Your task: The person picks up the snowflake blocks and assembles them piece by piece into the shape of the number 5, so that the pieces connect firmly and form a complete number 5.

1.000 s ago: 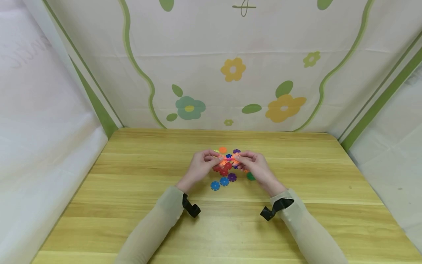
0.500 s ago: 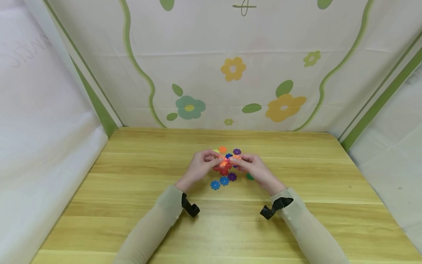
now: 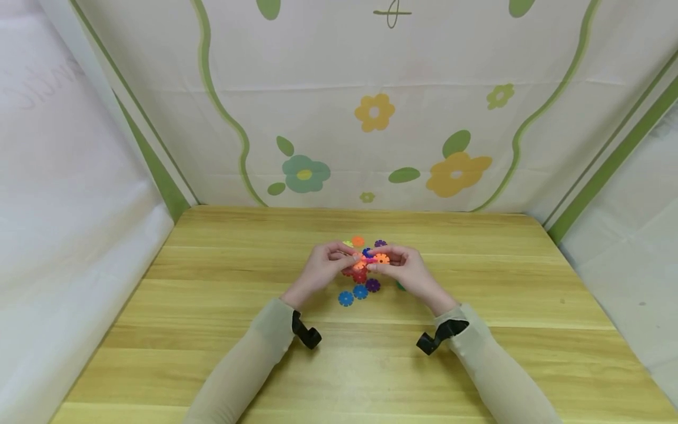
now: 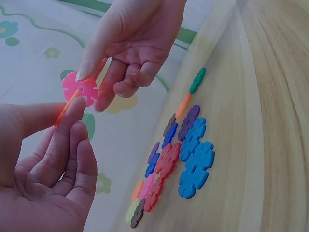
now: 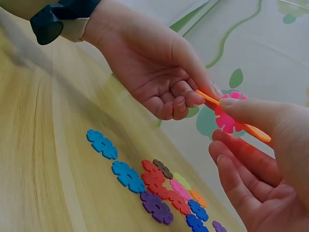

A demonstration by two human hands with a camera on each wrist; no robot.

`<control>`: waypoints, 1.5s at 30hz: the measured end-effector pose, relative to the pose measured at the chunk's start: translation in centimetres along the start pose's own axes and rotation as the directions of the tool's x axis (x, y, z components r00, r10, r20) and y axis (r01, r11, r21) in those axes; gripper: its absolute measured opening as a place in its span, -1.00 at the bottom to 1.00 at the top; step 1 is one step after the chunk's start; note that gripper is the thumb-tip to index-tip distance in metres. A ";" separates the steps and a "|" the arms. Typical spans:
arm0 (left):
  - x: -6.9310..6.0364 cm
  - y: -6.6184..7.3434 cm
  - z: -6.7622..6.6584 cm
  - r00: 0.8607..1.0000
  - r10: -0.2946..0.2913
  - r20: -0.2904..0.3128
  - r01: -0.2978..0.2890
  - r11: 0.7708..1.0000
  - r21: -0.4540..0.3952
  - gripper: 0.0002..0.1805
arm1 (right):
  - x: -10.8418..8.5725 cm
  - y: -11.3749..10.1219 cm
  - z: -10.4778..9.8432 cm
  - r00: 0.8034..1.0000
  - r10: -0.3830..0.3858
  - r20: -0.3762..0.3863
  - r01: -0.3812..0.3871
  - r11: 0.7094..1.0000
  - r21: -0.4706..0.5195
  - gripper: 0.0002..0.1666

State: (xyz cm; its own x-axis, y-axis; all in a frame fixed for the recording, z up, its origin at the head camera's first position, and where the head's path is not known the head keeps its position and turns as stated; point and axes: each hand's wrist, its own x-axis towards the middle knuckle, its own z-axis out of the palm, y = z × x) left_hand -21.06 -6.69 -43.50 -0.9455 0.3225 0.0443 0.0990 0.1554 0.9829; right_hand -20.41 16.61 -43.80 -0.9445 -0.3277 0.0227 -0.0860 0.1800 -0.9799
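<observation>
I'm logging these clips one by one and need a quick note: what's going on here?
A person's left grip pinches an orange disc, and the right grip pinches a pink disc that meets it. A second orange disc sits at the pink one's other side. All three are held above the wooden table, where light-blue discs, red discs and others lie. Whether the held pieces are fully slotted together can't be told.

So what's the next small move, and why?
Probably press the pink disc firmly into the orange disc: the left hand pinches the orange one, the right hand pinches the pink, and the two discs meet at an angle.
</observation>
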 end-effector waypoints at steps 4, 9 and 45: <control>0.1 -0.2 0.1 1.000 -0.012 0.017 0.012 1.000 -0.002 -0.77 | -0.1 0.0 -0.1 1.000 -0.015 0.001 0.015 1.000 -0.018 -0.52; 0.2 0.0 0.1 1.000 -0.026 -0.015 0.027 0.999 0.021 -0.79 | -0.2 0.0 -0.4 0.999 -0.046 0.022 0.047 0.998 -0.036 -0.47; 2.0 -2.6 -1.5 0.993 -0.055 0.100 0.001 0.878 0.479 -0.69 | -0.5 0.2 -1.2 0.991 -0.103 -0.085 0.095 0.990 -0.103 -0.64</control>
State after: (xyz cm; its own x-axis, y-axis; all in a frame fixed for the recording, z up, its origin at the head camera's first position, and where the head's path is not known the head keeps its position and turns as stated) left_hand -23.64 -7.87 -45.74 -0.9138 0.4052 -0.0283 0.2349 0.5839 0.7771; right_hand -20.30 17.92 -43.76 -0.9540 -0.2648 0.1407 -0.2072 0.2428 -0.9477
